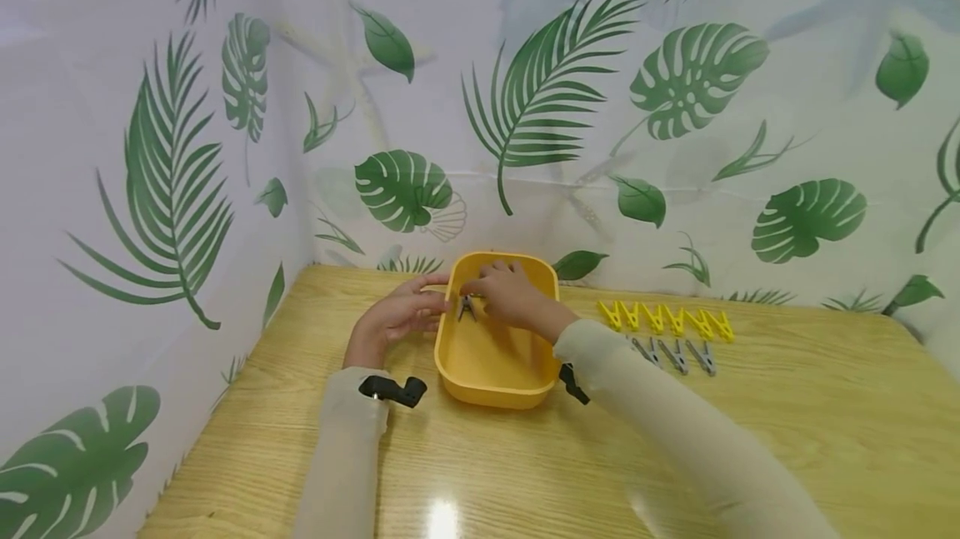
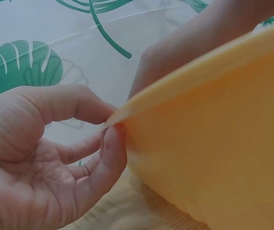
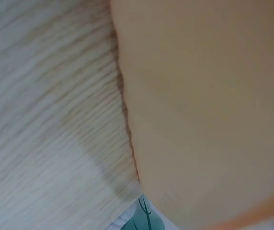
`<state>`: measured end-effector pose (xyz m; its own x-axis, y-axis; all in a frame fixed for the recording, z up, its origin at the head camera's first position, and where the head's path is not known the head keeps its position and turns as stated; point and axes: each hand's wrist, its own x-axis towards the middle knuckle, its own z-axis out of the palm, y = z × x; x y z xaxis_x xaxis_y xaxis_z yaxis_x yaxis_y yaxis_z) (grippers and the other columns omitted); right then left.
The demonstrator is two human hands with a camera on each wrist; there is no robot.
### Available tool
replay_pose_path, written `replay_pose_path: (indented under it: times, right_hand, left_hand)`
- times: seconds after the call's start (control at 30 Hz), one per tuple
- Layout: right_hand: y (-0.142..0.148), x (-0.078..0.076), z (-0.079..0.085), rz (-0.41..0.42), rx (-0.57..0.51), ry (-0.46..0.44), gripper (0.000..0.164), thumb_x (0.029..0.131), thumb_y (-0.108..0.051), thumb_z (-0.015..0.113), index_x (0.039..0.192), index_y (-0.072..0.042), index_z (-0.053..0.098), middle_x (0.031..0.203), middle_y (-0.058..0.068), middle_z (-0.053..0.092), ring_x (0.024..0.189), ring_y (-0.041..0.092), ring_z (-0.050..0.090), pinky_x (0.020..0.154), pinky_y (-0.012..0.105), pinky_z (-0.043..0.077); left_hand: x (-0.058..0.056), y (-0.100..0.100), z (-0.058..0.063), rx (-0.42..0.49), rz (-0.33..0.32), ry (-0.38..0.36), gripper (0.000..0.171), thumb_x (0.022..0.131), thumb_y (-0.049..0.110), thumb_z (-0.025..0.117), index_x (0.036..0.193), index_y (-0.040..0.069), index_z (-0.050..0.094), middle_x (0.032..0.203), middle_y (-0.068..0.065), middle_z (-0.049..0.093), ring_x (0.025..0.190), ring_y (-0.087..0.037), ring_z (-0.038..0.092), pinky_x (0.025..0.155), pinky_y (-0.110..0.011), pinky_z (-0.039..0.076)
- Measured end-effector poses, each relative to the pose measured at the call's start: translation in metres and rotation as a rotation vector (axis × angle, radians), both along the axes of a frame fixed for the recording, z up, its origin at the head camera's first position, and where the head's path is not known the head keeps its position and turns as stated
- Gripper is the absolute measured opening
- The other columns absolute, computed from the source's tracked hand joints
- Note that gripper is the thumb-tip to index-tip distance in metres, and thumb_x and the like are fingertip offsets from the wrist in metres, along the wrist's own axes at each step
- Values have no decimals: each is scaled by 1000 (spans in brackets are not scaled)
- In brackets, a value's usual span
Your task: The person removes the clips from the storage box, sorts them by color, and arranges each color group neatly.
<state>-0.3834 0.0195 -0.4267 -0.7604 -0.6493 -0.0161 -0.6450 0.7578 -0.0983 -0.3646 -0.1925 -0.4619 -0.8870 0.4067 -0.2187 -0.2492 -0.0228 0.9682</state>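
Note:
A yellow plastic basin (image 1: pixel 495 397) stands on the wooden table. My left hand (image 1: pixel 401 314) pinches its left rim; in the left wrist view the thumb and index finger of that hand (image 2: pixel 46 158) meet at the rim's edge. My right hand (image 1: pixel 510 293) reaches over the right side into the basin's far half, its fingertips pointing left. Right at those fingertips is a grey clothespin (image 1: pixel 467 307), its legs spread toward me. Whether the fingers grip it I cannot tell. The right wrist view shows only the basin's outer wall (image 3: pixel 199 105), with the right hand out of sight.
Right of the basin, several yellow clothespins (image 1: pixel 654 319) lie in a row. Nearer to me is a row of grey clothespins (image 1: pixel 675 356), partly hidden by the right sleeve (image 1: pixel 660 406). A leaf-patterned cloth (image 1: pixel 555 122) hangs behind the table (image 1: pixel 480 472) and along its left side.

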Motion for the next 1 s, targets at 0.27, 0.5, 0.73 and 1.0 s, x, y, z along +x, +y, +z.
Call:
replay_pose_path:
  times: [0.27, 0.5, 0.73, 1.0]
  right_hand:
    - [-2, -6, -5, 49, 40, 16, 40, 93, -7, 72, 126, -30, 74, 117, 9, 64, 112, 30, 51, 95, 48, 39]
    - [0, -8, -6, 70, 12, 27, 28, 93, -7, 71, 114, -24, 79, 117, 9, 65, 115, 31, 51, 100, 52, 40]
    - [6, -3, -4, 85, -7, 11, 8, 90, -18, 78, 97, -21, 80, 112, 7, 65, 104, 28, 48, 91, 47, 37]
    - [8, 9, -4, 123, 15, -34, 9, 85, -25, 83, 93, -22, 80, 116, 7, 65, 109, 27, 48, 96, 50, 37]
  left_hand:
    - [1, 0, 0, 19, -7, 3, 60, 99, 1, 54, 155, 4, 33, 136, -23, 57, 107, -20, 65, 81, -30, 58]
    - [1, 1, 2, 9, 12, -7, 59, 99, 0, 54, 154, 5, 35, 139, -23, 55, 107, -19, 64, 79, -29, 58]
    - [0, 2, 2, 1, 16, -2, 60, 99, 1, 55, 155, 6, 34, 140, -24, 55, 103, -17, 65, 78, -28, 58]
    - [0, 1, -1, -7, 12, -2, 60, 99, 1, 54, 155, 6, 33, 143, -26, 53, 105, -18, 64, 81, -30, 58]
